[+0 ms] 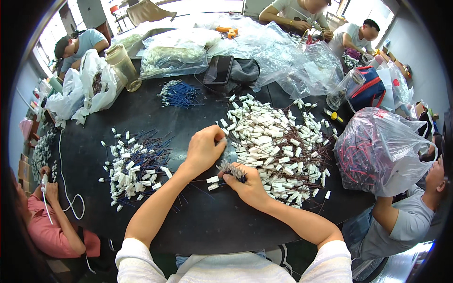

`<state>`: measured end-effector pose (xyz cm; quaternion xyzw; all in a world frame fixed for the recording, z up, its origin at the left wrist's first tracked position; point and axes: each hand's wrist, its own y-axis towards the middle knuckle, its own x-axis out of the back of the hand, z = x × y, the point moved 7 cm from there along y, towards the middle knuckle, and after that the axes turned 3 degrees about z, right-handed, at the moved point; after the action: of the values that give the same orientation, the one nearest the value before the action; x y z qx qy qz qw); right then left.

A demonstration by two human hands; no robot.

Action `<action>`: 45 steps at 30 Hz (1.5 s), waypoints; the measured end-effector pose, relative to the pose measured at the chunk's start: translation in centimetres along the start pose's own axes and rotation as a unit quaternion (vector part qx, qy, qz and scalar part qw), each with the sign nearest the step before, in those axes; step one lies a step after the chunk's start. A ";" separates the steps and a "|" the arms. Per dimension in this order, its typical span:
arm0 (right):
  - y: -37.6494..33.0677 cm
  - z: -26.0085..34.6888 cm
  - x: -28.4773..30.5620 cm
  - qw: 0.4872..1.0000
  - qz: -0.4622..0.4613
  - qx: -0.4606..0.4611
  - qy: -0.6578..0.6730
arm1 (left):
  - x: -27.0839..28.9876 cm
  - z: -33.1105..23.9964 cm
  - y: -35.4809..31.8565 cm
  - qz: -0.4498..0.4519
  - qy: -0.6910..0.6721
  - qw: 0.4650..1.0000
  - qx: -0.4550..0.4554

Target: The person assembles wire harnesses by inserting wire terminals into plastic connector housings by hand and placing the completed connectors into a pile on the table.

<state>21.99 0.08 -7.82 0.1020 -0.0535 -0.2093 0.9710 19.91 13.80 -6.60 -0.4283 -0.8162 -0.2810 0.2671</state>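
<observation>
My right hand (249, 187) is closed round a bundle of short wires (231, 170) with greyish tips pointing up and left. A white connector (213, 183) lies just left of its fingers. My left hand (204, 148) is above the table's middle, its fingers pinched together; what they hold, if anything, is too small to make out. To the right of both hands spreads a large heap of white connectors on brown wires (269, 137). A smaller pile of white connectors on blue wires (134, 172) lies to the left.
Blue wires (178, 94) lie bunched farther back on the black table (113, 104). Behind them are a phone (218, 70) and clear plastic bags (283, 52). Yellow-handled cutters (334, 116) and a full plastic bag (377, 151) stand right. A white cable (62, 160) trails left. Other people work around the table.
</observation>
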 end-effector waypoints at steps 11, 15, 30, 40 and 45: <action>0.2 -0.3 0.6 0.987 -0.055 -0.148 0.037 | 1.7 0.0 -8.0 0.030 -0.399 0.904 0.152; 0.0 -0.2 0.6 0.986 -0.062 -0.154 0.012 | 2.0 0.2 -8.5 0.021 -0.400 0.906 0.133; -0.1 -0.5 0.7 0.984 -0.069 -0.163 -0.017 | 3.4 -0.8 -8.5 -0.031 -0.212 0.977 0.019; -0.6 -1.7 1.1 0.981 -0.065 -0.171 0.069 | 3.4 -3.5 -8.8 -0.073 -0.123 0.976 -0.165; -0.3 -1.0 1.0 0.991 -0.048 -0.128 0.018 | 3.2 -3.9 -9.0 -0.067 -0.107 0.974 -0.189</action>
<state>22.95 -0.39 -8.76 -0.0166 -0.0041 -0.2588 0.9658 11.45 8.63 -3.80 -0.4426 -0.7992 -0.4000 0.0729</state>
